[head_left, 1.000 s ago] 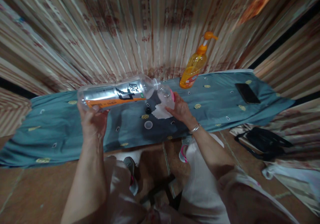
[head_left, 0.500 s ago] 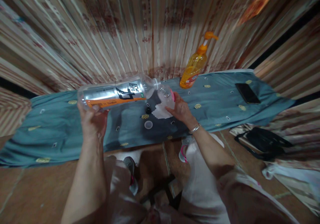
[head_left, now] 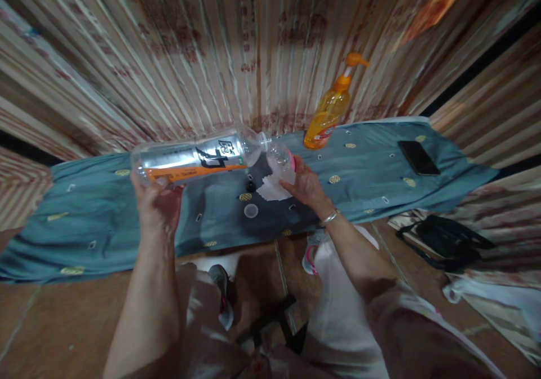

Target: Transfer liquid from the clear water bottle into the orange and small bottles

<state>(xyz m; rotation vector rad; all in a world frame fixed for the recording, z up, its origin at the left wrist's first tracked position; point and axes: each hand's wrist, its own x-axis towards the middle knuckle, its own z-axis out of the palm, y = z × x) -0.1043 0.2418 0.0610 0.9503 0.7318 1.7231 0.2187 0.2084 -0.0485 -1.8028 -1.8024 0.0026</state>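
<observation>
My left hand point(head_left: 158, 201) is closed around the base of a large clear plastic bottle point(head_left: 190, 159) with a silver and orange label. The bottle lies nearly level, its neck pointing right. My right hand point(head_left: 306, 184) grips a small clear container point(head_left: 279, 159) with a pink part at its right end. That container's left end is close to the bottle's mouth; I cannot tell whether they touch. Below it is a torn-edged white piece point(head_left: 273, 189), like paper. A small dark cap point(head_left: 251, 186) and a round translucent lid point(head_left: 251, 211) lie on the cloth nearby.
A pump bottle of orange liquid point(head_left: 325, 117) stands at the back of the cloth-covered bench point(head_left: 359, 193). A black phone point(head_left: 418, 158) lies at the right. Striped curtains point(head_left: 211, 57) hang close behind. On the right, lower down, sits a black bag point(head_left: 450, 241).
</observation>
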